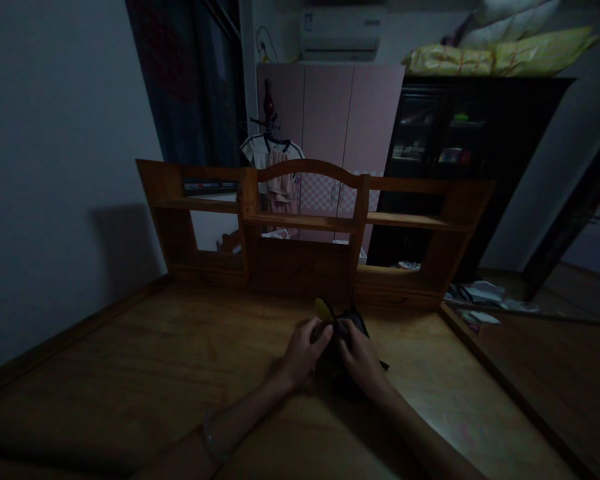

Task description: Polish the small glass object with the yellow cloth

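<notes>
At lower centre, your left hand (303, 351) and right hand (363, 359) pinch a black item (356, 321), probably light and soft; best gripped near the yellow piece (323, 309).

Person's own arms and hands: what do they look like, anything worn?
The left hand and right hand wear no gloves, and no sleeves show on the forearms in view. A thin, pale band circles the left forearm; none shows on the right forearm. Too dim for finer markings.
</notes>
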Available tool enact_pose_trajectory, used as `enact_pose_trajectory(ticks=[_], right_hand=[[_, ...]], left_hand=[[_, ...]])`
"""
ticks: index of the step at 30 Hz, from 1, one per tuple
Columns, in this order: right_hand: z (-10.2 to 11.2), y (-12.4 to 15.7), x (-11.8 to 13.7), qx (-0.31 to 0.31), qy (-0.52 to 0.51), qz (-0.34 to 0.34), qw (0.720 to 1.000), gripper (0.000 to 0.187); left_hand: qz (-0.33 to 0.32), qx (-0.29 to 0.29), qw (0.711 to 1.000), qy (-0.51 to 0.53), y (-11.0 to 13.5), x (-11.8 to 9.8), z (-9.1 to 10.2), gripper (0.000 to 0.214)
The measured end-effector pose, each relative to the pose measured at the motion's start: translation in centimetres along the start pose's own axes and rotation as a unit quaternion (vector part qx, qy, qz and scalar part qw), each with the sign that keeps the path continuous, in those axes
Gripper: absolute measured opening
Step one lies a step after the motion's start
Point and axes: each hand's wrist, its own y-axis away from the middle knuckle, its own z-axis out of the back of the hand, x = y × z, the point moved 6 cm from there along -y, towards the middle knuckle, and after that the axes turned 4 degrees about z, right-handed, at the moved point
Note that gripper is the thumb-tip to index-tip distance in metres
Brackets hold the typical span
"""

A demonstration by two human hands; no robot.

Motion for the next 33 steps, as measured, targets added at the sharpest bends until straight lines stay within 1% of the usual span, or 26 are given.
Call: enact_pose_trajectory(ticks=[2, 5, 7, 11, 13, 16, 18, 20, 22, 23, 25, 28, 30, 33], right_hand=[[-0.4, 0.1, -0.2, -0.002, -0.020, 0.010, 1.000, 0.021], [-0.9, 0.2, -0.6, 0.007, -0.038, 0.020, 0.999, 0.022], [-1.0, 0.2, -0.9, 0.010, -0.037, 0.016, 0.999, 0.023], [-1.0, 0.5, -1.4, 0.014, -0.011, -0.001, 1.000, 0.024], [-1.1, 0.5, -1.4, 0.024, 0.024, 0.004, 0.999, 0.025], [-1.2, 0.2, -0.9, 0.045, 0.132, 0.025, 0.990, 0.027], [-1.0, -0.2, -0.2, 0.047, 0.231, 0.046, 0.971, 0.026], [-0.7, -0.7, 0.9, 0.043, 0.315, 0.078, 0.945, 0.022], [-0.4, -1.0, 1.6, 0.032, 0.357, 0.095, 0.929, 0.016], [-0.2, -1.1, 1.6, 0.022, 0.361, 0.087, 0.928, 0.013], [0.2, -1.1, 0.9, -0.013, 0.337, 0.043, 0.940, 0.010], [0.5, -0.7, -1.0, -0.061, 0.232, -0.013, 0.971, 0.013], [0.2, -0.6, -2.2, -0.069, 0.151, -0.038, 0.985, 0.017], [-0.5, -0.6, -3.5, -0.051, 0.043, -0.070, 0.995, 0.022]], left_hand=[[0.017, 0.007, 1.000, 0.004, -0.1, 0.3, -0.1, 0.044], [0.006, 0.010, 1.000, 0.005, -0.2, 0.2, -0.2, 0.044], [0.014, 0.028, 0.999, 0.008, -0.2, 0.3, -0.5, 0.045], [0.066, 0.078, 0.995, 0.023, -0.1, 0.9, -0.9, 0.052], [0.083, 0.083, 0.993, 0.027, -0.1, 1.2, -0.9, 0.054], [0.073, 0.057, 0.995, 0.030, -0.4, 1.2, -0.5, 0.050], [0.049, 0.021, 0.998, 0.025, -0.7, 1.1, -0.1, 0.047], [0.021, -0.016, 1.000, 0.008, -1.0, 1.1, 0.2, 0.046], [0.011, -0.041, 0.999, -0.003, -1.2, 1.3, 0.4, 0.048], [0.016, -0.047, 0.999, 0.001, -1.3, 1.5, 0.4, 0.049], [0.041, -0.056, 0.997, 0.025, -1.3, 2.1, 0.5, 0.054], [0.074, -0.069, 0.993, 0.056, -1.3, 2.7, 0.5, 0.061], [0.070, -0.081, 0.992, 0.062, -1.3, 2.6, 0.6, 0.062], [0.042, -0.088, 0.993, 0.059, -1.3, 2.0, 0.8, 0.059]])
